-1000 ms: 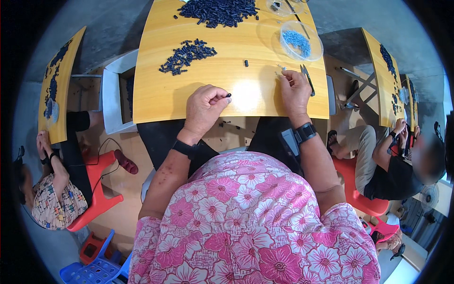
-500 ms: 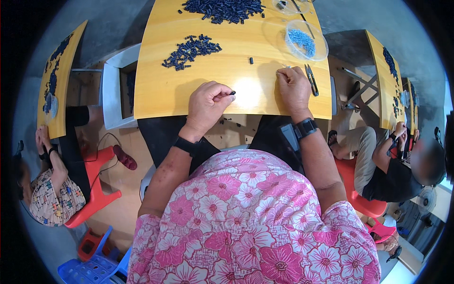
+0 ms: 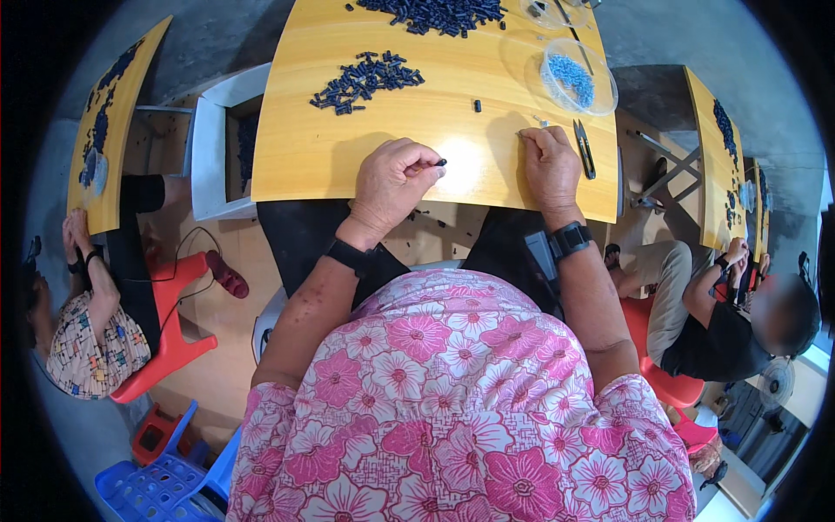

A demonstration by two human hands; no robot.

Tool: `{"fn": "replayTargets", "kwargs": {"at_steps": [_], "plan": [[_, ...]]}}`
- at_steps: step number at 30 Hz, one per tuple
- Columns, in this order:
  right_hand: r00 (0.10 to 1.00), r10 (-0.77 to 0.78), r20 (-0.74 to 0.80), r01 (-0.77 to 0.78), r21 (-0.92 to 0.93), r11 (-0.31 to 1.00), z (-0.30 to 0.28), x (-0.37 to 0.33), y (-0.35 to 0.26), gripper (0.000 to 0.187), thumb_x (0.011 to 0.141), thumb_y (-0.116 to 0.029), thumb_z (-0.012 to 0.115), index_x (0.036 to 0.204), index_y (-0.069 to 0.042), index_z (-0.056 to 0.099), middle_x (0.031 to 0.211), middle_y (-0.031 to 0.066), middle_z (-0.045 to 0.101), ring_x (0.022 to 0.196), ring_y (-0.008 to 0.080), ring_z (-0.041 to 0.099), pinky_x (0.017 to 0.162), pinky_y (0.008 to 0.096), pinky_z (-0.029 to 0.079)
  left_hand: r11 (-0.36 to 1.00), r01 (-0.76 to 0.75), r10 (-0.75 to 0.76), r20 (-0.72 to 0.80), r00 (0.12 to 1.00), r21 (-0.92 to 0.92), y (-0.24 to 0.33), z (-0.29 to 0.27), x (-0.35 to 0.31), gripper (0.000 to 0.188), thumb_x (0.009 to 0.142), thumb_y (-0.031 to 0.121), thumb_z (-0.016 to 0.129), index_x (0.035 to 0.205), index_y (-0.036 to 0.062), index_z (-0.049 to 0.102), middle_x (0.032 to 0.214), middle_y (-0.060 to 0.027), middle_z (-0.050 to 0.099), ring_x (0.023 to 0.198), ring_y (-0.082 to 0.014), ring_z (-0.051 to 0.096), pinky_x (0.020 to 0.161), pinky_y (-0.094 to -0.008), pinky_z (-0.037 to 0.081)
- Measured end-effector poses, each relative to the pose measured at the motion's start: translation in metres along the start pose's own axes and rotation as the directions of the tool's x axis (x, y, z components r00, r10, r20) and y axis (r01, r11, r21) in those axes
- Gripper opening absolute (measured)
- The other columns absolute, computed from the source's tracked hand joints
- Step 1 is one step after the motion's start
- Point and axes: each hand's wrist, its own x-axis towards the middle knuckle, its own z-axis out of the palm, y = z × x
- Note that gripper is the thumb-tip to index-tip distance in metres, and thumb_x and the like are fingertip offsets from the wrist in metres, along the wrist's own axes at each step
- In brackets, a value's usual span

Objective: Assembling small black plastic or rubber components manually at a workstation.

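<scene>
Centre of frame: left hand point(image 3: 394, 181) is pinching 1 small black cylindrical piece point(image 3: 441, 163) over the wood-grain table point(image 3: 296, 161). Right of centre, right hand point(image 3: 551, 165) is curling narrow; whether it's gripping anything, cannot tell. Thread snips point(image 3: 584, 150) are lying just beside it; at upper right, a clear plastic bowl point(image 3: 604, 94) is holding blue bits point(image 3: 571, 80). Step looks like single-piece handling; next move seems to be calling for precise fingertip control.

Yellow wood-grain bench point(image 3: 304, 157): smooth, glossy under glare
Small black cylindrical plastic-looking pieces point(image 3: 439, 16): low sheen
Round clear plastic tub point(image 3: 607, 94): smooth, shiny
Pink-and-white floral cloth shirt point(image 3: 470, 400): soft, matt
Red moulded plastic stool point(image 3: 165, 358): smooth
</scene>
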Motion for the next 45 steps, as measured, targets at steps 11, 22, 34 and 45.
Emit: {"fn": "replayTargets", "kwargs": {"at_steps": [11,22,34,45], "plan": [[1.000,-0.004,0.013,0.003,0.051,0.999,-0.005,0.001,-0.009,0.007,0.083,-0.009,0.068,0.089,-0.007,0.071,0.088,0.0106,0.066,0.078,0.0293,0.066,0.067,0.0347,0.052,1.000,0.000,0.000,0.004,1.000,0.008,0.001,-0.001,0.000,0.008,0.078,0.005,0.074,0.083,0.0038,0.068,0.076,-0.0027,0.061,0.065,-0.0095,0.057,0.061,-0.0224,0.048],[0.993,-0.031,0.113,0.045,-0.129,0.991,0.001,0.002,-0.009,0.006,0.086,-0.008,0.062,0.092,-0.009,0.063,0.090,0.0123,0.063,0.081,0.0346,0.064,0.068,0.0409,0.052,0.999,-0.014,0.014,-0.005,1.000,-0.048,-0.003,0.001,0.002,0.008,0.078,0.005,0.073,0.084,0.0020,0.069,0.073,-0.0025,0.060,0.064,-0.0093,0.055,0.060,-0.0228,0.046],[0.939,-0.237,0.248,0.135,0.370,0.919,0.009,-0.004,-0.075,0.014,0.081,-0.010,0.066,0.094,-0.008,0.060,0.090,0.0120,0.060,0.082,0.0339,0.062,0.072,0.0420,0.051,0.999,-0.002,0.002,-0.018,1.000,-0.044,-0.004,0.002,0.001,0.009,0.075,0.005,0.075,0.081,0.0024,0.068,0.071,-0.0027,0.058,0.062,-0.0105,0.054,0.059,-0.0243,0.045],[0.931,-0.242,0.273,0.159,0.294,0.942,0.012,-0.004,-0.074,0.013,0.083,-0.013,0.065,0.094,-0.009,0.059,0.091,0.0122,0.060,0.080,0.0345,0.063,0.070,0.0433,0.052,1.000,-0.019,0.019,-0.036,0.999,0.004,-0.006,0.002,0.001,0.012,0.074,0.007,0.076,0.078,0.0030,0.067,0.069,-0.0033,0.057,0.060,-0.0125,0.054,0.057,-0.0262,0.046]]}}
